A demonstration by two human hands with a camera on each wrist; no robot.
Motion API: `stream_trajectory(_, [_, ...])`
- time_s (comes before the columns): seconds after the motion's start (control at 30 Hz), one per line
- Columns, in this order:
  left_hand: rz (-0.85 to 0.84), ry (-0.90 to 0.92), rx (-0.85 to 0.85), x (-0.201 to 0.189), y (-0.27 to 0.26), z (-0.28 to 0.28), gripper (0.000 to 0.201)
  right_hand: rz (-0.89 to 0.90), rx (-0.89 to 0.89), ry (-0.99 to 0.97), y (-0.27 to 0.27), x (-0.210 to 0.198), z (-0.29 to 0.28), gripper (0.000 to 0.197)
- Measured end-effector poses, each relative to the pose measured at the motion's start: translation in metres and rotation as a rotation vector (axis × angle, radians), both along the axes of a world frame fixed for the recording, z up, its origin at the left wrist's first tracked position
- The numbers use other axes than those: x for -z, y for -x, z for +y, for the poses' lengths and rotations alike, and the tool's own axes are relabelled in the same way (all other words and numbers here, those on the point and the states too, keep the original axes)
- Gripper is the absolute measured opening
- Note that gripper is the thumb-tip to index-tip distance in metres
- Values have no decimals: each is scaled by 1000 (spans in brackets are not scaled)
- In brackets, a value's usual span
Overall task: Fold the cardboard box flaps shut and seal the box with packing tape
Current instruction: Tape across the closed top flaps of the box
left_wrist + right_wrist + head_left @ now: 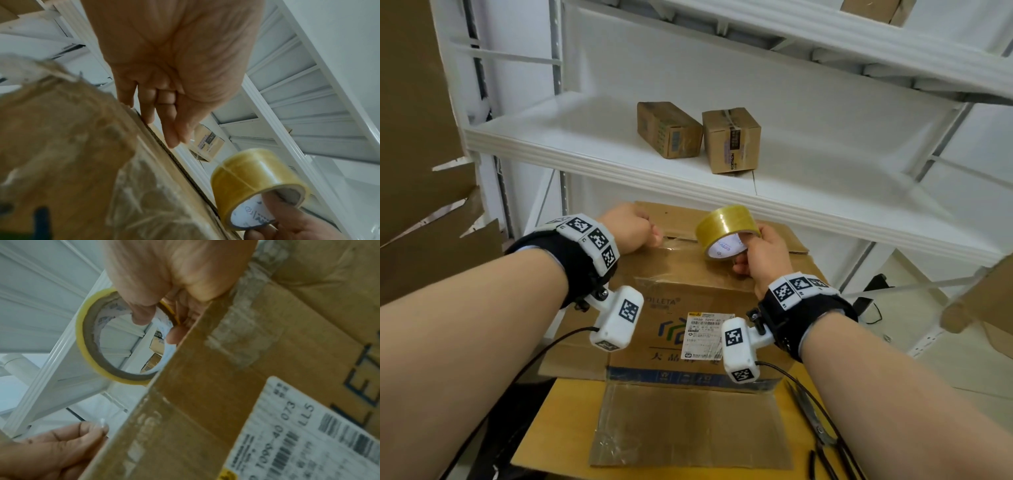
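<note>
**Tape drawn out over the folded box**

The cardboard box (688, 274) sits on the counter (571, 411), top flaps folded down. Just above its far edge, at about 1 o'clock, the right hand (763, 257) grips the tape roll (726, 229), a finger through its core. At 11 o'clock the left hand (630, 229) pinches the clear tape end (674, 241). Scissors (822, 435) lie at 4 o'clock. Two small boxes (702, 137) stand on the shelf (585, 147) at 12 o'clock.
</note>
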State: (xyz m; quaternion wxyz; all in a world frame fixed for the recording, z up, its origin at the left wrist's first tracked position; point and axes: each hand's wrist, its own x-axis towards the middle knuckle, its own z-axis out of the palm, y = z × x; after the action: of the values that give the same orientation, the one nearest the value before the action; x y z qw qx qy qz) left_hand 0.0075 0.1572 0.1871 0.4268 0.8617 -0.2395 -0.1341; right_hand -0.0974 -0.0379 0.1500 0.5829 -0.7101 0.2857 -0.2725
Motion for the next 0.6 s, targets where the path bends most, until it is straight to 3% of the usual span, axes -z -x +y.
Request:
stream_trajectory(0.27, [94,116,-79,-5,-27,9,17,-7,-29,-143,-33,-15,25,25])
stream_trajectory(0.37, [253,223,-116,-3,-35,14,24,-41,-39,-197,-47,-19,41,24])
stream_trajectory(0.5, [467,383,-197,2,-41,19,20,-67,-37,-273,-63,-20,56,21])
stream_trajectory(0.6, [491,421,-162,8,-47,23,17,-72,0,-225,-72,-12,58,18])
